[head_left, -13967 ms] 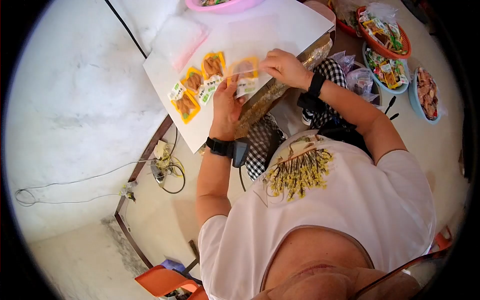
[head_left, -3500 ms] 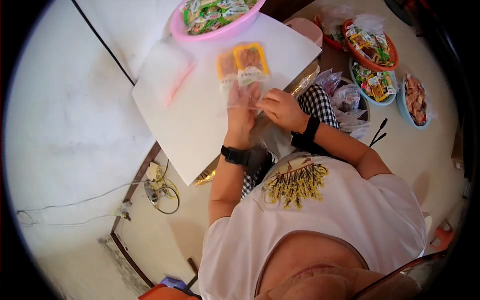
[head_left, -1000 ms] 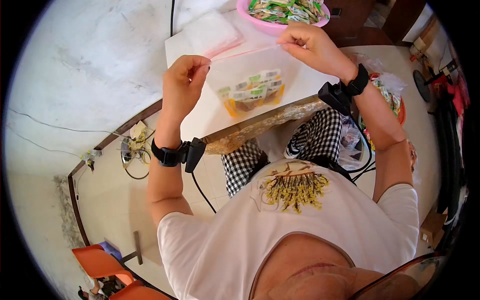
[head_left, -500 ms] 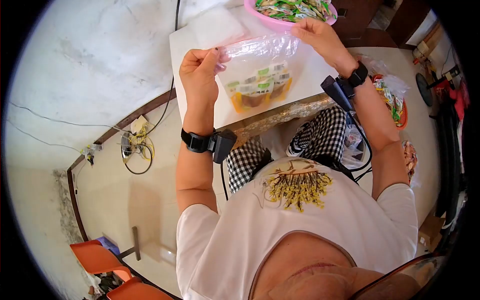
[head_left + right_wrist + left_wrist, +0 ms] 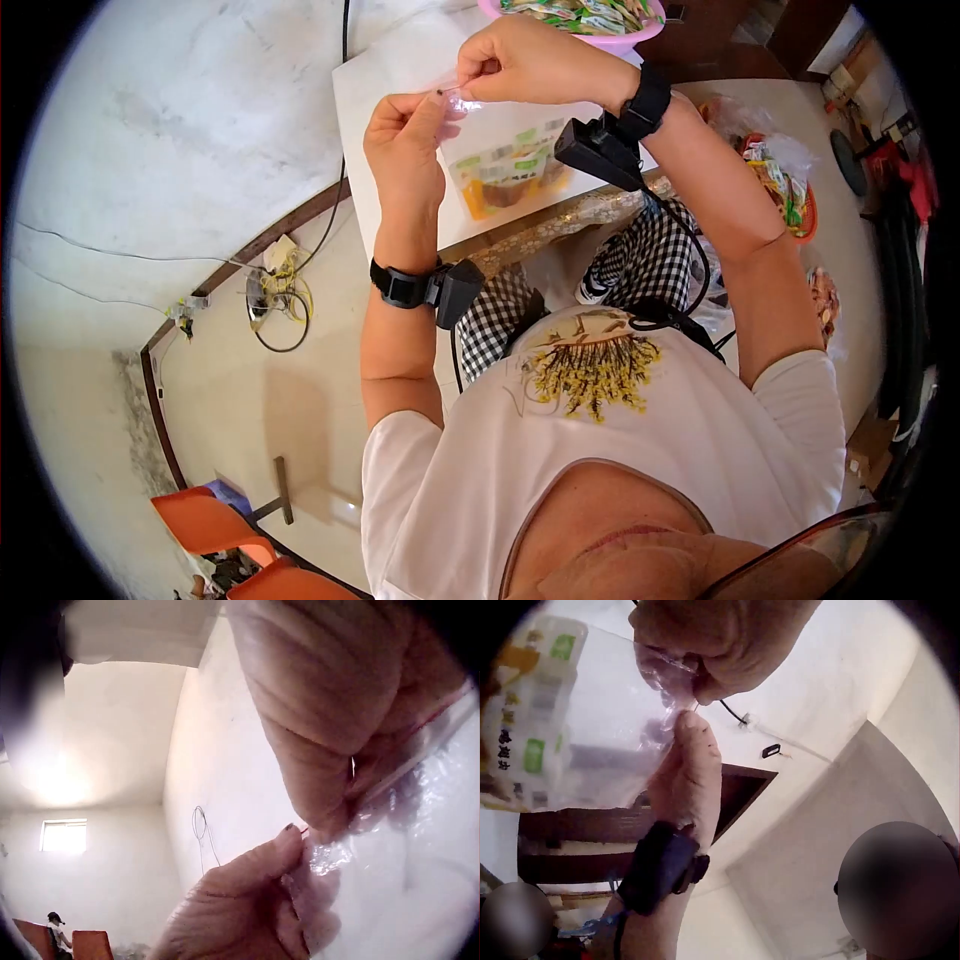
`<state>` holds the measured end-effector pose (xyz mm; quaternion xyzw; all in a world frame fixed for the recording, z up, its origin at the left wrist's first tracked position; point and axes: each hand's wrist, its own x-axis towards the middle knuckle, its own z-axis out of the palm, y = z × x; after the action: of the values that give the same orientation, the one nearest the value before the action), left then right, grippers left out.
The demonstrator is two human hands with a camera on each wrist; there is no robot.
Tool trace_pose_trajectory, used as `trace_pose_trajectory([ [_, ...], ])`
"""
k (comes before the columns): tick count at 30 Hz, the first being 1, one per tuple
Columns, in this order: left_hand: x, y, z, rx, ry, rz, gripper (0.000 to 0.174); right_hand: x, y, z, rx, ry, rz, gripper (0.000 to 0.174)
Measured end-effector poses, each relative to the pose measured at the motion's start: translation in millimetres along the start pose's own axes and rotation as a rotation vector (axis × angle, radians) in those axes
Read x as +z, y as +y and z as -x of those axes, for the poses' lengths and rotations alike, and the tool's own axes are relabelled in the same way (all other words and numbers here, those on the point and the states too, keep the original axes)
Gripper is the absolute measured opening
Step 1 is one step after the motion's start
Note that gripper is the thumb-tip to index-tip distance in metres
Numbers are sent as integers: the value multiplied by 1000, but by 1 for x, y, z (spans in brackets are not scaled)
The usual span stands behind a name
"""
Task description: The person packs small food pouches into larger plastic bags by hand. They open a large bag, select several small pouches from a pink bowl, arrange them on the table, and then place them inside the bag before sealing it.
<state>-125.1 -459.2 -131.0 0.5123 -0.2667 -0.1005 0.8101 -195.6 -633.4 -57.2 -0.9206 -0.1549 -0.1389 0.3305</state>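
A clear zip-lock bag (image 5: 500,125) hangs over the white table, several yellow-edged food packets (image 5: 508,185) inside. My left hand (image 5: 405,150) pinches the bag's top edge at its left corner. My right hand (image 5: 540,65) has thumb and finger on that same edge, right beside the left fingertips. In the right wrist view, a red line runs along the bag's mouth (image 5: 420,742), between the thumb and fingers of both hands. White labels on the packets (image 5: 529,735) show through the plastic in the left wrist view.
A pink basin (image 5: 600,42) of small packets stands at the table's far end. Empty plastic bags (image 5: 420,55) lie on the white tabletop (image 5: 375,110) by the wall. Baskets of packets (image 5: 790,190) sit on the floor to the right, orange chairs (image 5: 210,522) behind at left.
My right hand has moved left along the bag's top edge, from its right end to beside my left hand. Earlier, loose packets lay on the table; now the packets are inside the bag.
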Motion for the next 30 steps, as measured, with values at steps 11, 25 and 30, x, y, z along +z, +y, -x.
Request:
trace_pose_trajectory([
  [11, -2, 4, 3, -102, 19, 132, 8, -14, 34, 48, 15, 138, 102, 12],
  [25, -8, 5, 5, -112, 46, 179, 8, -35, 55, 86, 58, 181, 114, 11],
  [30, -16, 3, 5, -124, 20, 165, 7, -36, 56, 93, 72, 193, 83, 13],
])
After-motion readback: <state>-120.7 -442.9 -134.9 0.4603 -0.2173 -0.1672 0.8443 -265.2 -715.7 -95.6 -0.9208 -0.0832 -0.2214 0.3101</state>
